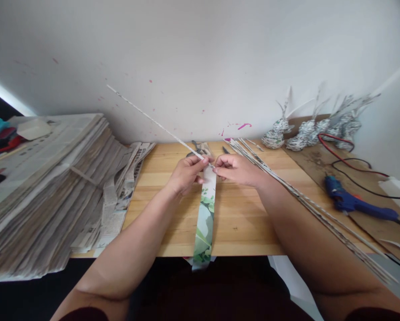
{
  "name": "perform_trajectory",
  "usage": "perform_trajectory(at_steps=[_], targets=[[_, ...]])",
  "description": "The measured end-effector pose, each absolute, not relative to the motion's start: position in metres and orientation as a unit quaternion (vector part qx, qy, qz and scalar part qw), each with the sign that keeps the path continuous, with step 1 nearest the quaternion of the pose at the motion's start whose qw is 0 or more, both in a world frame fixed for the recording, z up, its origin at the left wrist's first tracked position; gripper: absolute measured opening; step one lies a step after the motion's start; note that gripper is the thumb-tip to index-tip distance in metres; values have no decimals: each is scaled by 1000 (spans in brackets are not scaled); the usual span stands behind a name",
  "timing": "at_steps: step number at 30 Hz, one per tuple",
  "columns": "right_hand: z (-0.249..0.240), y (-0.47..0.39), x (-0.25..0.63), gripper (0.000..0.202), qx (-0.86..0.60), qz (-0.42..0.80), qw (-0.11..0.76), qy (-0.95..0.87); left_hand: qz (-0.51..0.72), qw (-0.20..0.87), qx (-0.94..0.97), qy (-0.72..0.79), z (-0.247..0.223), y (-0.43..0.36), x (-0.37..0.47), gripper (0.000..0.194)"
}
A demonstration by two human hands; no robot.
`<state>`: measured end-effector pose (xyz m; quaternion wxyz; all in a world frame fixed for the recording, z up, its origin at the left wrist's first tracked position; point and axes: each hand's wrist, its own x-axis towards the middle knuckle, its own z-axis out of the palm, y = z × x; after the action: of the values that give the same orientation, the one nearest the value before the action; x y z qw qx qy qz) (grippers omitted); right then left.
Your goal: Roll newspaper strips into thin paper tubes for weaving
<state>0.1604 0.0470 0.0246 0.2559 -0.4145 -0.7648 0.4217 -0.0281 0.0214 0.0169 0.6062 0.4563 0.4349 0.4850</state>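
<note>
A long thin paper stick (156, 122) slants up to the left from my left hand (190, 173), which pinches it near its lower end. My right hand (233, 168) is closed at the tip of the stick, its thumb and finger pressed together on the top end of a paper strip. This strip (204, 218), pale with green leaves, hangs down from between my hands across the wooden table (246, 214) and past its front edge. Both hands nearly touch at the stick's lower end.
Stacked newspapers (69, 191) fill the left side. Several paper sticks (296, 191) lie under my right forearm. A blue glue gun (356, 203) rests on cardboard (307, 156) at the right, near woven paper figures (298, 139). Scissors (195, 149) lie behind my left hand.
</note>
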Motion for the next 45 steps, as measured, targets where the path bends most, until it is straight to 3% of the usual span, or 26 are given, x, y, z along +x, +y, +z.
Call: perform_trajectory(at_steps=[6,13,26,33,36,40,45], targets=[[23,47,160,14,-451,378,267,-763,493,635,421,419,14,24,-28,42],[33,41,153,16,-442,492,283,-695,497,641,408,419,13,25,-29,38],[32,44,156,11,-470,519,252,-668,468,642,418,441,14,25,-33,38],[35,44,161,9,-460,449,176,-746,458,653,391,459,16,24,-29,24],[36,49,169,12,-480,446,203,-728,449,669,395,442,16,24,-30,23],[37,52,171,29,-424,526,292,-677,381,709,443,394,16,20,-29,29],[30,48,165,41,-296,675,257,-625,299,738,492,352,13,11,-23,35]])
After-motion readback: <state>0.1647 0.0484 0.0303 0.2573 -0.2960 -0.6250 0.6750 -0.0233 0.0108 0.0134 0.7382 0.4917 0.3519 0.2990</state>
